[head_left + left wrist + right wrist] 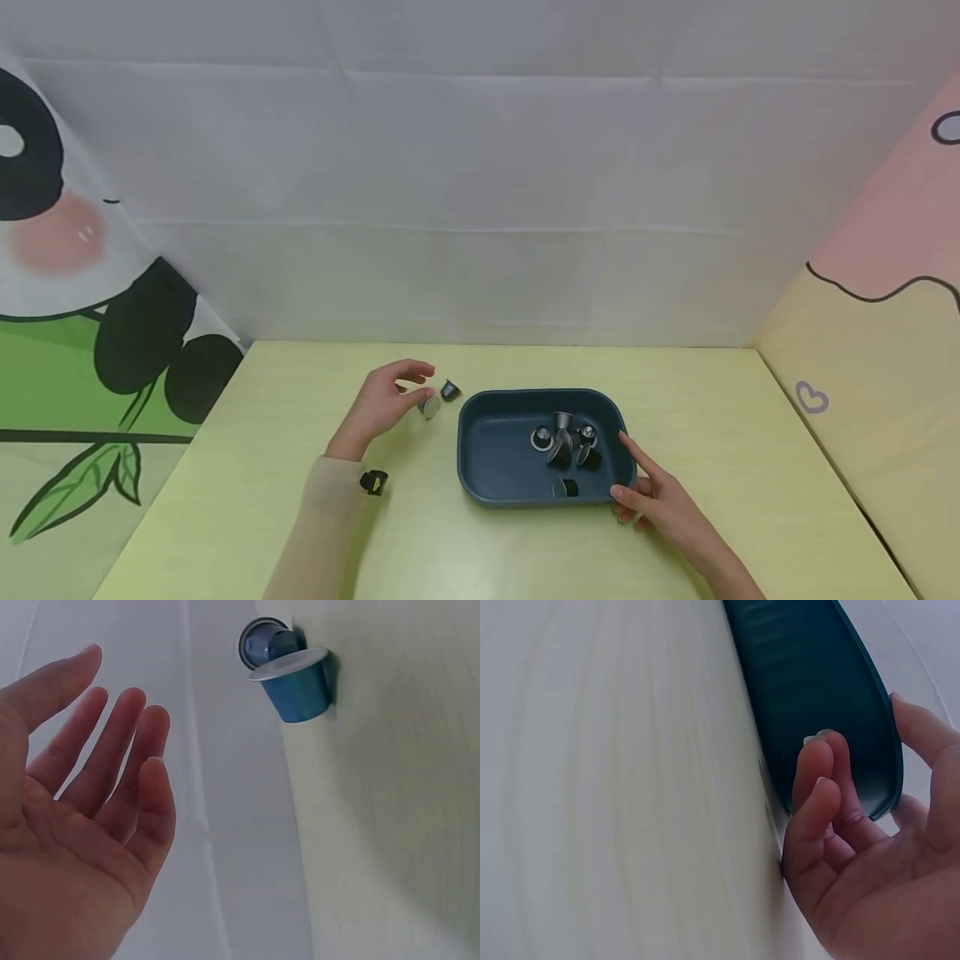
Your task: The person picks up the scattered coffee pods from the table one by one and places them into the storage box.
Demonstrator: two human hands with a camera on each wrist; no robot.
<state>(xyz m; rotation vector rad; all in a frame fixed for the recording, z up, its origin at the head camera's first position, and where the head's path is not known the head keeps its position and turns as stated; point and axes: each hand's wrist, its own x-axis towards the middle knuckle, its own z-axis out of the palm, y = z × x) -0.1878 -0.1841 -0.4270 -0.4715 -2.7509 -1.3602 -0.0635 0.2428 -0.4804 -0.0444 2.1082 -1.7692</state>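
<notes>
My left hand, its fingers loosely bent, hovers over the table just beside a teal coffee capsule. In the left wrist view the palm and fingers hold nothing. A dark blue coffee capsule lies close to the teal one, to the right of the hand. My right hand grips the right end of a dark blue rectangular tray, thumb and index finger at the rim. The right wrist view has its other fingers curled by the tray's outer wall. Several dark and silver coffee capsules lie inside the tray, mostly toward its right.
The pale yellow table carries the tray and loose capsules. A white sheet rises behind its far edge. Printed panels stand on both sides, a green-and-white one on the left and a pink-and-cream one on the right.
</notes>
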